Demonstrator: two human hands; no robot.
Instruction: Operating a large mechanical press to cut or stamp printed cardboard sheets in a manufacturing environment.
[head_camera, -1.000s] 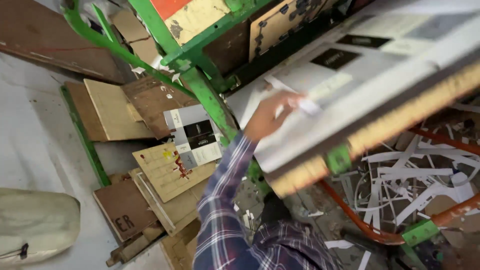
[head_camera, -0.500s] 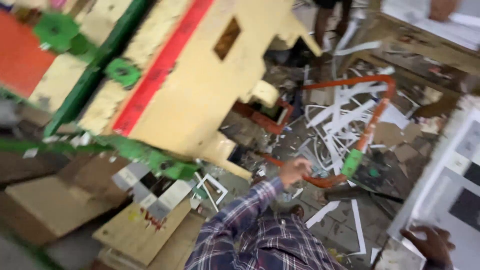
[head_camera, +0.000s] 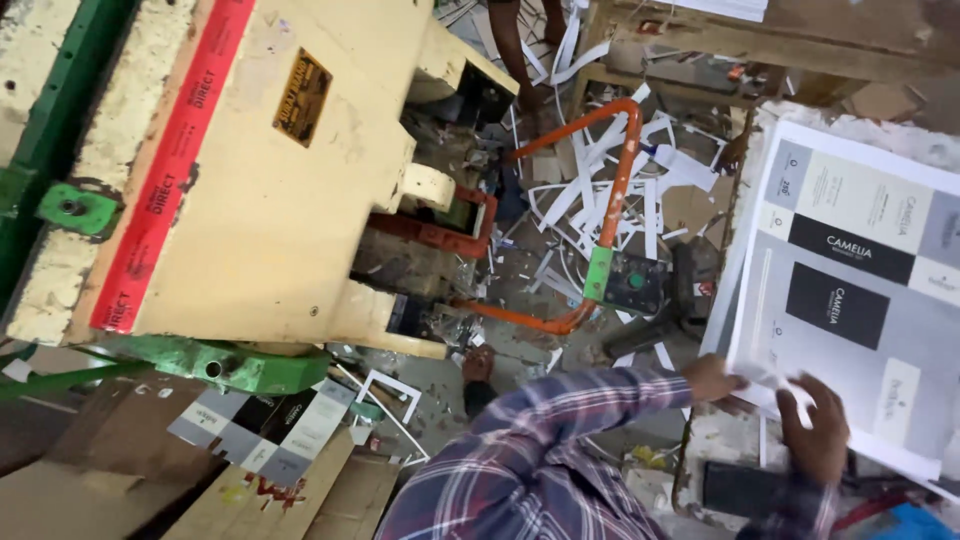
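Beside the cream-coloured press machine (head_camera: 250, 180), at its far right, a stack of printed sheets (head_camera: 850, 290) lies on a counter (head_camera: 720, 450). The left hand (head_camera: 712, 378), in a plaid sleeve, touches the stack's lower corner with fingers curled at the edge; whether its grip has closed on a sheet cannot be told. The right hand (head_camera: 815, 435) rests on the same corner, fingers spread over a curling sheet, grip loose. Between the machine and the stack, white paper strips (head_camera: 600, 190) litter the floor around an orange pipe guard (head_camera: 620, 180).
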